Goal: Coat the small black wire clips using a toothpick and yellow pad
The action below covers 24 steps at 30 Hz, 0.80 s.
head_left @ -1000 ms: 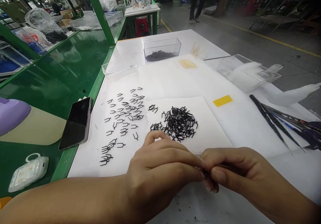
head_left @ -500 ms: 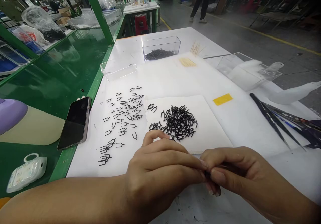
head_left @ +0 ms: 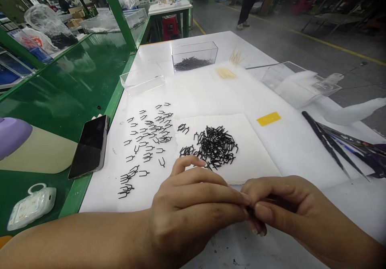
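Note:
My left hand (head_left: 196,204) and my right hand (head_left: 289,206) meet at the front of the table, fingertips touching. Both are closed in a pinch around something small and dark, mostly hidden between the fingers. Just beyond my left hand, a dense pile of small black fork-shaped pieces (head_left: 217,146) lies on a white paper sheet (head_left: 256,160). To the left, many more such two-pronged pieces (head_left: 147,148) are spread singly and in small groups on the white surface. My left index finger is raised near the pile's front edge.
Behind the paper stands a clear box (head_left: 194,58) of black pieces. A yellow strip (head_left: 269,119) lies right of the paper, with tweezers (head_left: 327,142) farther right. A phone (head_left: 89,146) and a purple-capped bottle (head_left: 36,146) are at left. A person's legs (head_left: 249,3) show in the background.
My hands keep almost the same pose and place, still pinched together. The pieces on the table look unchanged. In the background, the person's legs have shifted and now overlap.

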Available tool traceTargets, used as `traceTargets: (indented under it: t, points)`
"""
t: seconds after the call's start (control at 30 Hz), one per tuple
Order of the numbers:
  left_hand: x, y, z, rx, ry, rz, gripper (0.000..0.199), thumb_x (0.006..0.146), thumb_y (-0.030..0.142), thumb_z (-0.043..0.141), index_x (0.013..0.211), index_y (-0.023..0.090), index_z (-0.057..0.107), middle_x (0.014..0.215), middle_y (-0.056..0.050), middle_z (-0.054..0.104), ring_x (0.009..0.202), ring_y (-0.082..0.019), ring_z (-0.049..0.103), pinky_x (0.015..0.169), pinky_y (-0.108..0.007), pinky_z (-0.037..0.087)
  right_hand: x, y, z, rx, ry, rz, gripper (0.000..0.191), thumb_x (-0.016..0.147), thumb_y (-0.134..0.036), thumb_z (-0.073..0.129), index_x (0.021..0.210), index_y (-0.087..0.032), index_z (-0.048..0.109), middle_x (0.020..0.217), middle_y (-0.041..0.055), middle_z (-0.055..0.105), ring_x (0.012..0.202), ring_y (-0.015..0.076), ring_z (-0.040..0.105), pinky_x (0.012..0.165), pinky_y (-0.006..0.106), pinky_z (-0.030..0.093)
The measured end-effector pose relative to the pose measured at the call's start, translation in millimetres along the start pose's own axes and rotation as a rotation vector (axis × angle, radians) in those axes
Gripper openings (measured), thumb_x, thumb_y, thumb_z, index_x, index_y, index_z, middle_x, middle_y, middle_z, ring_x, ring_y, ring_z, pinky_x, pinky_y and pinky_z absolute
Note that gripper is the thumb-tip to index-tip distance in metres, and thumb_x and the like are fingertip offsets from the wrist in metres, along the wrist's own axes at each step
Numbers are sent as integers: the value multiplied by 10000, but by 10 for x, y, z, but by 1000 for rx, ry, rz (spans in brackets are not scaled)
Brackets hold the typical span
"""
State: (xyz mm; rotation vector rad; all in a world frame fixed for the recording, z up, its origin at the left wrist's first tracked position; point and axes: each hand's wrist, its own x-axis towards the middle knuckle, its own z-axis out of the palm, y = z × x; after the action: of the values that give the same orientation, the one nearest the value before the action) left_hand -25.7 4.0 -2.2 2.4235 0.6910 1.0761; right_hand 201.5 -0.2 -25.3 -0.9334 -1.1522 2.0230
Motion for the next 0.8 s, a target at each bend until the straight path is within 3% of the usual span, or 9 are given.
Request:
traceTargets:
  t: [0.67, 0.8]
  points:
    - [-15, 24, 9, -24, -15, -1, 224, 1001, 49, 539, 954, 126, 743, 1030, -25, 805, 958, -103, 730, 1151, -241, 352, 25, -38, 29, -50, 7, -10, 168, 836, -353, 805, 713, -240, 788, 581, 3, 677, 557, 124, 616, 593, 244, 561]
    - [-9, 10, 47, -36, 36, -25, 180, 959, 17, 595, 932, 119, 741, 991, -37, 807, 913, -111, 748, 1144, -243, 362, 33, -59, 56, -124, 47, -43, 239, 817, -399, 817, 653, -233, 766, 553, 1, 671, 540, 124, 618, 574, 228, 560]
